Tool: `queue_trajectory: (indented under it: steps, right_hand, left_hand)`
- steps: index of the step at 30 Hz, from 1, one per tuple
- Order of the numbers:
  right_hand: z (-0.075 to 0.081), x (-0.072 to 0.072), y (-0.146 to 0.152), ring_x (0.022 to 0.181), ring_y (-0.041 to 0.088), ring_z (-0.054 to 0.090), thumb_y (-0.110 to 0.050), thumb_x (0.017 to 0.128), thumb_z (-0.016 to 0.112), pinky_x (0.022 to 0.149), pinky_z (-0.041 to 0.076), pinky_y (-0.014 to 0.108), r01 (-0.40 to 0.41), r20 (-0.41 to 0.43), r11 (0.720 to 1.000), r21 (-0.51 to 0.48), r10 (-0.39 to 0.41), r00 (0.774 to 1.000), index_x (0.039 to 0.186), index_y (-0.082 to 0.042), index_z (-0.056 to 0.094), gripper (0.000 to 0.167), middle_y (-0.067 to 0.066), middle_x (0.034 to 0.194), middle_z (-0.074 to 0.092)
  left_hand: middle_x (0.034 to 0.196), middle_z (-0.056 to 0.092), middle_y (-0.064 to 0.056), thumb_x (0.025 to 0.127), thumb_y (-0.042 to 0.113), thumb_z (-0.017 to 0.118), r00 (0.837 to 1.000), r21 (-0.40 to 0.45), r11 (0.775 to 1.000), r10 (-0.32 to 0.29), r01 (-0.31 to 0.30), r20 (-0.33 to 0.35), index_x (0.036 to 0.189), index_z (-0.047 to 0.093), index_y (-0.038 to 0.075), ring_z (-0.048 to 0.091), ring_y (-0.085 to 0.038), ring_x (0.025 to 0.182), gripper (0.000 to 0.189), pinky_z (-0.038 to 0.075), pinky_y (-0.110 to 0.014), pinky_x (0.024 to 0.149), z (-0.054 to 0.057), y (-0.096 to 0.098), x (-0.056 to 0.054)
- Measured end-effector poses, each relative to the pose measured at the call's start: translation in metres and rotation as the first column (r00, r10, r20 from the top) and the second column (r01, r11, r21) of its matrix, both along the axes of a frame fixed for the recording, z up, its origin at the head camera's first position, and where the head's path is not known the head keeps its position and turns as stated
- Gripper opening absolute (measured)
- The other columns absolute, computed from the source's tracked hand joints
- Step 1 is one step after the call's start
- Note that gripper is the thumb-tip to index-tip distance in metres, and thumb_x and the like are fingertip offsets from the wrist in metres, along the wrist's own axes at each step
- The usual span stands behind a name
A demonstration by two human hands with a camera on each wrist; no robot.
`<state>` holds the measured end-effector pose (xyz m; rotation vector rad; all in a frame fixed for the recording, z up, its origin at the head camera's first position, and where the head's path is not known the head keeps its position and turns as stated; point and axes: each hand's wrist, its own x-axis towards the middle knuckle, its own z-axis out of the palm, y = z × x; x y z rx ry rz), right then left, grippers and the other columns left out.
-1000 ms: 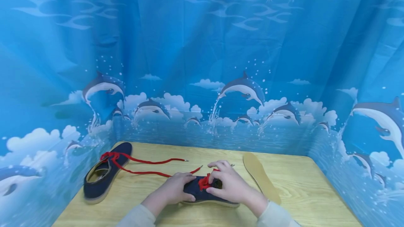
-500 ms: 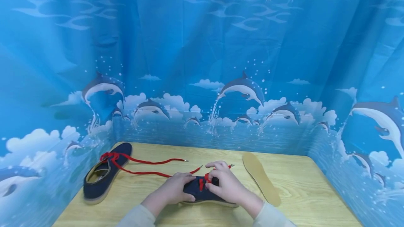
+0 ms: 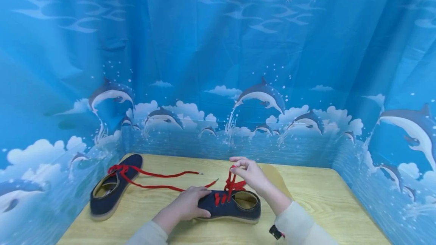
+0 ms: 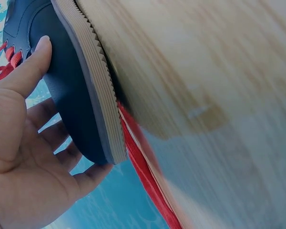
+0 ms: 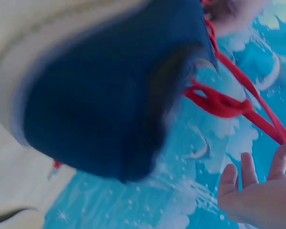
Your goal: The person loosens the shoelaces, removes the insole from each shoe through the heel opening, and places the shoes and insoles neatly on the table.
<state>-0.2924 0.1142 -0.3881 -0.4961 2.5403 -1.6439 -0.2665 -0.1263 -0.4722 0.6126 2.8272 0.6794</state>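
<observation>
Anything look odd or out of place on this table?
Yes, the insole lies loose on the table, outside the held shoe and partly hidden by the right forearm. It looks odd because insoles normally sit inside.

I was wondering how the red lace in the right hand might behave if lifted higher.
The red lace is probably floppy, since it loops and bunches beside the held shoe. Lifted higher, it might tug that shoe, being threaded through its eyelets.
</observation>
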Motion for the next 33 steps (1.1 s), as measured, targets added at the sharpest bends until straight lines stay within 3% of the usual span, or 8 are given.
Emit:
queue_trajectory:
  steps: [4, 8, 11, 14, 22, 27, 30, 33]
  right_hand:
    - [0.017, -0.011, 0.007, 0.143, 0.040, 0.034, -0.013, 0.097, 0.062, 0.112, 0.024, 0.070, 0.038, 0.021, 0.997, -0.074, -0.036, 0.999, 0.084, 0.002, 0.064, 0.020, 0.012, 0.144, 0.055]
    - [0.032, -0.023, 0.015, 0.146, 0.039, 0.028, -0.018, 0.098, 0.060, 0.115, 0.016, 0.071, 0.055, 0.066, 0.992, -0.110, -0.048, 0.997, 0.089, 0.000, 0.066, 0.021, 0.012, 0.149, 0.050]
    - [0.042, -0.030, 0.020, 0.143, 0.041, 0.032, -0.020, 0.101, 0.057, 0.116, 0.017, 0.068, 0.073, 0.099, 0.987, -0.146, -0.058, 0.993, 0.113, 0.000, 0.068, 0.026, 0.011, 0.152, 0.046]
    - [0.050, -0.038, 0.026, 0.142, 0.039, 0.033, -0.019, 0.103, 0.053, 0.118, 0.022, 0.061, 0.092, 0.109, 0.972, -0.218, -0.069, 0.992, 0.135, 0.002, 0.059, 0.039, 0.015, 0.155, 0.041]
    - [0.062, -0.062, 0.042, 0.144, 0.031, 0.028, -0.020, 0.106, 0.049, 0.118, 0.028, 0.048, 0.251, 0.162, 0.890, -0.381, -0.203, 0.966, 0.142, 0.007, 0.050, 0.045, 0.014, 0.155, 0.037]
    - [0.037, -0.078, 0.062, 0.137, 0.037, 0.036, -0.024, 0.105, 0.051, 0.113, 0.032, 0.054, 0.302, 0.106, 0.938, -0.171, -0.288, 0.952, 0.128, 0.006, 0.059, 0.039, 0.020, 0.145, 0.046]
    - [0.009, -0.085, 0.073, 0.125, 0.037, 0.046, -0.023, 0.103, 0.055, 0.103, 0.039, 0.055, 0.273, 0.068, 0.962, 0.019, -0.274, 0.959, 0.103, 0.003, 0.062, 0.027, 0.020, 0.125, 0.057]
    - [-0.017, -0.086, 0.082, 0.110, 0.032, 0.053, -0.022, 0.102, 0.056, 0.092, 0.044, 0.050, 0.222, 0.065, 0.964, 0.148, -0.233, 0.970, 0.092, -0.002, 0.059, 0.022, 0.015, 0.109, 0.061]
  left_hand:
    - [0.146, 0.053, -0.007, 0.079, 0.050, 0.081, 1.000, -0.008, 1.000, 0.003, -0.002, 0.011, 0.143, 0.058, 0.018, 0.045, -0.035, 0.135, 0.075, 0.041, -0.056, 0.107, 0.000, 0.000, 0.000]
    - [0.146, 0.053, -0.007, 0.079, 0.050, 0.082, 1.000, -0.008, 1.000, 0.011, -0.011, 0.026, 0.143, 0.058, 0.019, 0.045, -0.035, 0.135, 0.075, 0.041, -0.057, 0.107, 0.001, 0.000, 0.001]
    - [0.146, 0.053, -0.007, 0.079, 0.049, 0.082, 0.999, -0.011, 1.000, 0.018, -0.017, 0.028, 0.143, 0.058, 0.019, 0.045, -0.035, 0.134, 0.075, 0.041, -0.057, 0.106, 0.002, 0.001, 0.001]
    - [0.146, 0.053, -0.007, 0.079, 0.050, 0.082, 1.000, -0.018, 1.000, 0.020, -0.019, 0.023, 0.143, 0.058, 0.019, 0.046, -0.035, 0.134, 0.074, 0.041, -0.057, 0.106, 0.002, 0.002, 0.001]
    - [0.146, 0.053, -0.007, 0.079, 0.050, 0.081, 1.000, -0.029, 0.999, 0.020, -0.020, 0.019, 0.144, 0.057, 0.020, 0.046, -0.034, 0.134, 0.075, 0.041, -0.056, 0.107, 0.001, 0.002, 0.000]
    - [0.147, 0.052, -0.007, 0.079, 0.051, 0.081, 1.000, -0.027, 0.999, 0.021, -0.021, 0.019, 0.144, 0.057, 0.020, 0.046, -0.035, 0.134, 0.075, 0.041, -0.056, 0.107, 0.001, 0.002, 0.000]
    - [0.146, 0.053, -0.007, 0.079, 0.050, 0.081, 1.000, -0.025, 0.999, 0.020, -0.020, 0.023, 0.143, 0.058, 0.020, 0.046, -0.035, 0.134, 0.075, 0.041, -0.057, 0.107, 0.003, 0.002, 0.000]
    - [0.146, 0.053, -0.007, 0.079, 0.050, 0.081, 0.999, -0.023, 1.000, 0.018, -0.017, 0.028, 0.143, 0.058, 0.020, 0.046, -0.035, 0.134, 0.074, 0.041, -0.056, 0.107, 0.004, 0.002, 0.001]
